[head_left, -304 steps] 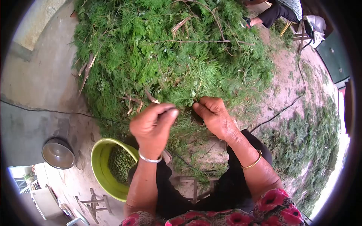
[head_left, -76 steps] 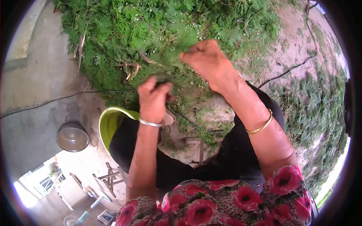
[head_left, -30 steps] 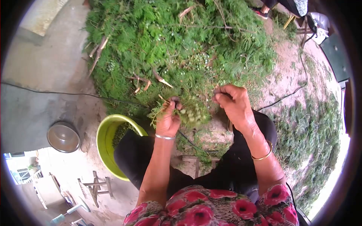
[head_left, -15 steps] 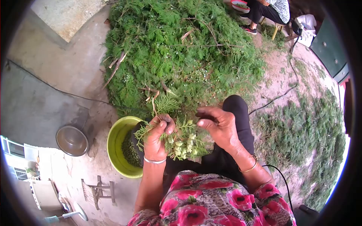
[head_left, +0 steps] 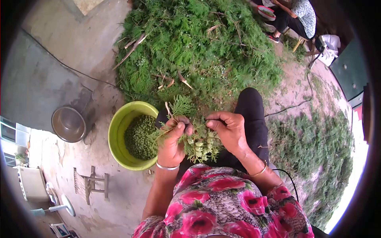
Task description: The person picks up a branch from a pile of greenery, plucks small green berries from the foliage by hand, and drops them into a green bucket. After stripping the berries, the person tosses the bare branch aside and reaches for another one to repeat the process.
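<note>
My left hand (head_left: 173, 139) is closed round the woody stem of a green conifer sprig (head_left: 182, 106), its flat fronds fanning out above and beside the fingers. A cluster of pale green cones (head_left: 203, 147) hangs from the sprig, between my hands and over my lap. My right hand (head_left: 229, 131) is at the right side of the sprig, thumb and forefinger pinched together at its foliage; what lies between the fingertips is too small to make out. Left of my left hand stands a yellow-green bucket (head_left: 115, 137) holding many small green cones (head_left: 139, 137).
A large heap of cut conifer branches (head_left: 198, 47) lies ahead. More greenery (head_left: 313, 154) is spread on the floor at right. A metal basin (head_left: 69, 124) and a small folding stool (head_left: 91, 183) stand at left. Another person (head_left: 295, 20) sits at the far right with a bowl (head_left: 266, 13).
My right hand has closed from spread fingers into a pinch at the sprig. My left hand keeps its hold. The camera view has shifted, bringing more of the bucket's contents into sight.
</note>
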`<action>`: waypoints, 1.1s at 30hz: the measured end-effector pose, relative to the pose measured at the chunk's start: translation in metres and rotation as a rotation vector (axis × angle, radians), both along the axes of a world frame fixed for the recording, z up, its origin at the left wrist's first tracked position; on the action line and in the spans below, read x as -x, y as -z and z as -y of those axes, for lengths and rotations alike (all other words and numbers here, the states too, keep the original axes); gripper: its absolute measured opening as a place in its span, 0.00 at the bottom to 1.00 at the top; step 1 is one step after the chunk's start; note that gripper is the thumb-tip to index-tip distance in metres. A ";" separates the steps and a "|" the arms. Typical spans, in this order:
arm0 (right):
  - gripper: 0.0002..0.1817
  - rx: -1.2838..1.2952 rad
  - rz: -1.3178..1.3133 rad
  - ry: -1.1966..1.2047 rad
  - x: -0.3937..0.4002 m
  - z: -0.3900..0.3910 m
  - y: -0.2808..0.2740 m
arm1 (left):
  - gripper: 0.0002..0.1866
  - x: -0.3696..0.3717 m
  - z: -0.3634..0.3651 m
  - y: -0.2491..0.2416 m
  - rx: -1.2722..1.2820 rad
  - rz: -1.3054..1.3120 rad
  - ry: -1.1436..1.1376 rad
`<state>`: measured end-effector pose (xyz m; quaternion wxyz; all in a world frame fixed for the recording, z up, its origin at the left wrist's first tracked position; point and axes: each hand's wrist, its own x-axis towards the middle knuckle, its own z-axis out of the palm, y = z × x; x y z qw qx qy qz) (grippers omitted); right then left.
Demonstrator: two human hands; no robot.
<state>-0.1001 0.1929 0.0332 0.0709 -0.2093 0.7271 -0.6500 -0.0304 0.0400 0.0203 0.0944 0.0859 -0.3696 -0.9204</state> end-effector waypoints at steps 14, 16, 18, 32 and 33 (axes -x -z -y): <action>0.10 0.225 0.547 -0.136 -0.034 -0.020 -0.020 | 0.11 -0.019 -0.001 0.005 0.020 -0.064 -0.236; 0.12 0.067 0.423 -0.084 -0.035 -0.014 -0.019 | 0.11 -0.018 -0.006 0.003 0.032 -0.035 -0.245; 0.13 -0.086 0.307 -0.034 -0.032 -0.012 -0.015 | 0.11 -0.017 -0.017 0.000 0.013 -0.042 -0.239; 0.06 0.358 0.752 0.029 -0.002 -0.035 0.012 | 0.10 0.000 -0.008 0.018 -0.005 0.025 -0.259; 0.08 0.372 0.752 0.019 -0.001 -0.036 0.014 | 0.10 0.000 -0.006 0.021 -0.017 0.010 -0.243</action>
